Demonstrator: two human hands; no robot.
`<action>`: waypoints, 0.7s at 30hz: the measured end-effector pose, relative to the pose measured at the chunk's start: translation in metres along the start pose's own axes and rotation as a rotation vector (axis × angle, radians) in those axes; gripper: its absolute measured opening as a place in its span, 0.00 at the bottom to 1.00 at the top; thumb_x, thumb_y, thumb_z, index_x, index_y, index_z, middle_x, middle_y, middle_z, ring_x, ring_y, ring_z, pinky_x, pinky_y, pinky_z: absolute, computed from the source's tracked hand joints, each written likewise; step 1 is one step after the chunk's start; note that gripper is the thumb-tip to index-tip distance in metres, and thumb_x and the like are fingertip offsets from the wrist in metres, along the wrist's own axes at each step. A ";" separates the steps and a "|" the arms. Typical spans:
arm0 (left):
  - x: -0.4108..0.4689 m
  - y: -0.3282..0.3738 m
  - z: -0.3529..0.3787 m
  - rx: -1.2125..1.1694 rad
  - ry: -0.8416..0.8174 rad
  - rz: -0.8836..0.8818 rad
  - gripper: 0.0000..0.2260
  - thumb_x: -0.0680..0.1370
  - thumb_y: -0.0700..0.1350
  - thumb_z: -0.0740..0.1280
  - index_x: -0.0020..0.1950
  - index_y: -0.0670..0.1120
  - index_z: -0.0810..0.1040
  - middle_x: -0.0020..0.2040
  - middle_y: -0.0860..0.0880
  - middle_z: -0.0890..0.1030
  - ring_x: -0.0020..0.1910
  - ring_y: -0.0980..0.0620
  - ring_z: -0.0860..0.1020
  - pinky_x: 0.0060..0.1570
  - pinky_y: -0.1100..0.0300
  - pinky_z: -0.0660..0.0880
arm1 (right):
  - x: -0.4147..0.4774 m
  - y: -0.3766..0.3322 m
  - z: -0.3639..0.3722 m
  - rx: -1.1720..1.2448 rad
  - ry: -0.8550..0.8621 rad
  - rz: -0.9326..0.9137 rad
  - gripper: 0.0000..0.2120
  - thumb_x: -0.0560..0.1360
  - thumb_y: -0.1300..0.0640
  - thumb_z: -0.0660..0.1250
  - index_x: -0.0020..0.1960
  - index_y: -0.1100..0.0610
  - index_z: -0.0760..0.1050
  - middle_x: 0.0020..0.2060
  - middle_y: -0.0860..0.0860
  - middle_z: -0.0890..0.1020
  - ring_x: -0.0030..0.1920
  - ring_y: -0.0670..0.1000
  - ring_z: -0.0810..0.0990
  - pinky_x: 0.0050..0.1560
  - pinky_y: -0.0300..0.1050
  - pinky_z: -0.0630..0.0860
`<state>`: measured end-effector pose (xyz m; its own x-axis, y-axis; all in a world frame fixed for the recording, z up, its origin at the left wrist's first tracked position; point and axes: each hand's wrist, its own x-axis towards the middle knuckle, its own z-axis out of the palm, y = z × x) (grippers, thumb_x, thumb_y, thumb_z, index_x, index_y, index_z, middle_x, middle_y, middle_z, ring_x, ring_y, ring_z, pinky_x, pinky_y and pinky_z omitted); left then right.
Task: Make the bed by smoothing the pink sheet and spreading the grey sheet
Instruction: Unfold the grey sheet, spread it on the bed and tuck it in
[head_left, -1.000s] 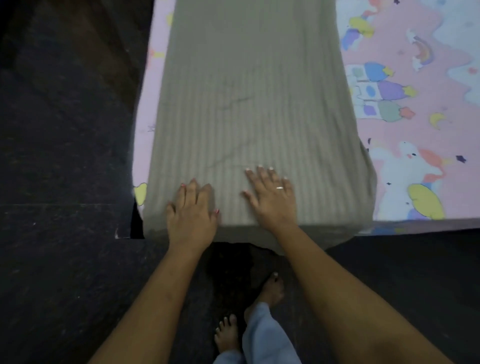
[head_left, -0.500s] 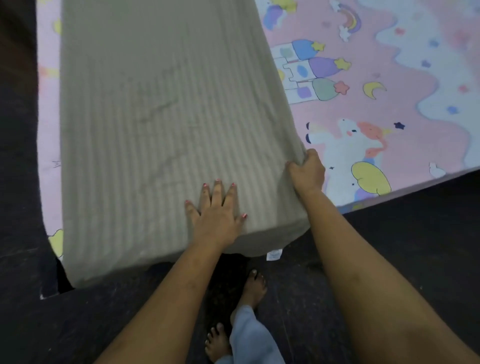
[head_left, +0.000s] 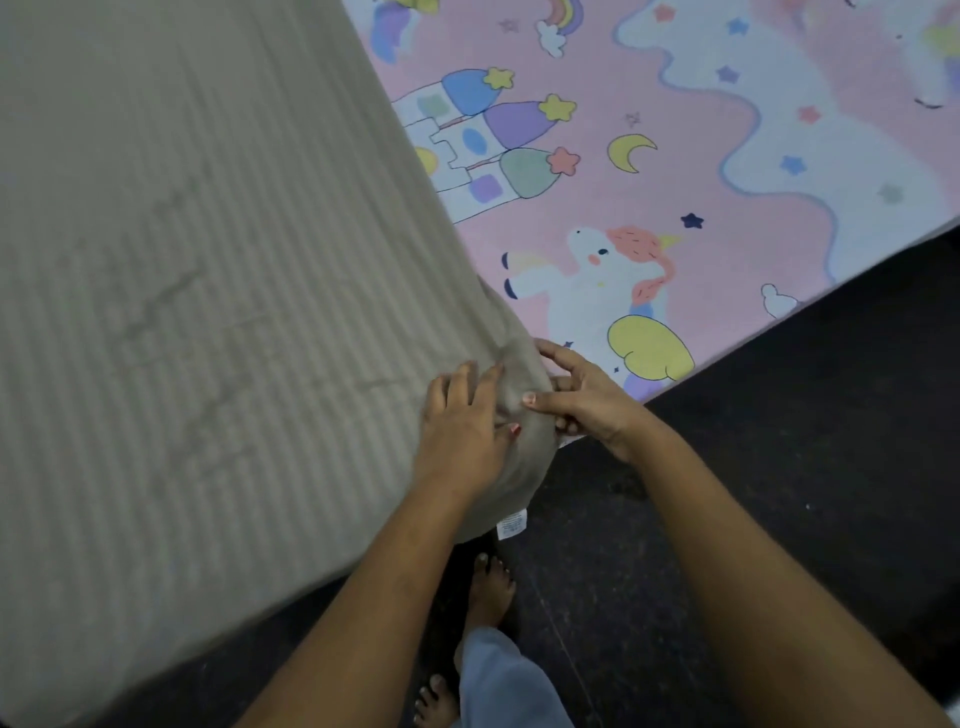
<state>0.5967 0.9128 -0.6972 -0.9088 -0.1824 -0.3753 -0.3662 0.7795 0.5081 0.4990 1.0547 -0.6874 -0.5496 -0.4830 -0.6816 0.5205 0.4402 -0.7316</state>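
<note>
The folded grey striped sheet (head_left: 197, 291) lies in a long strip over the left part of the bed and hangs over its near edge. The pink sheet (head_left: 691, 171), printed with unicorns, castles and stars, covers the bed to the right of it. My left hand (head_left: 462, 426) presses on the grey sheet's near right corner, with the fingers bent into the cloth. My right hand (head_left: 587, 400) pinches the same corner from the right side, thumb on top. A white care label (head_left: 511, 524) dangles below that corner.
The dark floor (head_left: 779, 493) runs along the bed's near edge. My bare feet (head_left: 488, 587) and a light blue trouser leg (head_left: 509, 680) are just below the hanging grey corner.
My left hand slid right from the middle of the grey sheet's near edge to its right corner. My right hand stays at that corner. The view shifted right and closer.
</note>
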 end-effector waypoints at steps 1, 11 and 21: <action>0.003 0.004 0.001 -0.089 0.048 0.016 0.26 0.77 0.52 0.61 0.74 0.48 0.62 0.71 0.44 0.63 0.67 0.42 0.61 0.69 0.51 0.59 | -0.002 0.000 0.002 0.023 0.025 -0.049 0.26 0.73 0.65 0.71 0.66 0.47 0.72 0.39 0.51 0.78 0.30 0.47 0.73 0.30 0.37 0.70; 0.029 0.005 -0.011 -0.361 0.060 -0.010 0.33 0.72 0.32 0.56 0.74 0.56 0.60 0.52 0.45 0.76 0.53 0.45 0.73 0.53 0.52 0.72 | 0.005 -0.012 0.037 -0.426 0.138 -0.079 0.21 0.74 0.48 0.67 0.30 0.59 0.66 0.24 0.52 0.66 0.25 0.47 0.64 0.30 0.43 0.61; 0.020 0.015 -0.028 0.052 -0.115 0.203 0.09 0.74 0.37 0.60 0.52 0.48 0.70 0.45 0.46 0.73 0.43 0.45 0.72 0.39 0.53 0.69 | -0.042 0.007 0.021 -0.579 -0.001 0.235 0.17 0.70 0.49 0.73 0.34 0.56 0.67 0.32 0.50 0.70 0.33 0.49 0.68 0.34 0.44 0.64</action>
<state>0.5671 0.9035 -0.6755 -0.9329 0.0489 -0.3568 -0.1645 0.8236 0.5429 0.5393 1.0620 -0.6639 -0.4626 -0.3238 -0.8253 0.1889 0.8735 -0.4486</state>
